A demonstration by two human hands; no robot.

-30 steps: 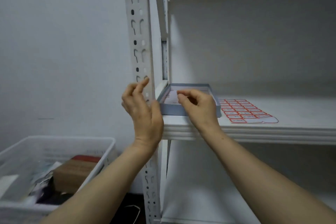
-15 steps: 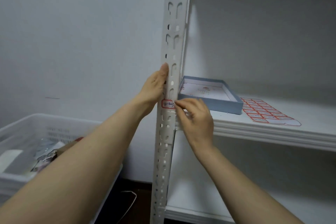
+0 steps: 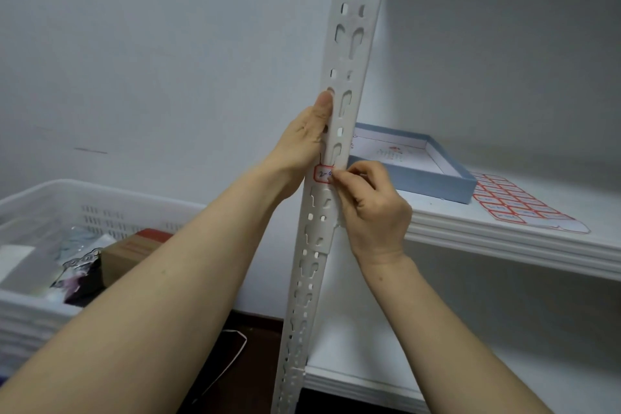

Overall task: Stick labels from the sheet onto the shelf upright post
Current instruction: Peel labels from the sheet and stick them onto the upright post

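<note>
Midway through sticking a red-edged label (image 3: 322,174) onto the front of the upright post (image 3: 349,54), just above shelf (image 3: 504,239) level. Pinching its right edge with the curled right grip (image 3: 373,208); bracing the post's left side with the flat, straight-fingered, empty left grip (image 3: 302,148). Next, probably: rub flat, release, reach for the sheet (image 3: 517,205) lying beside the blue box (image 3: 437,178).

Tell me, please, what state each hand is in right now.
Left hand: open, flat against the post.
Right hand: closed, pinching the label onto the post.
</note>
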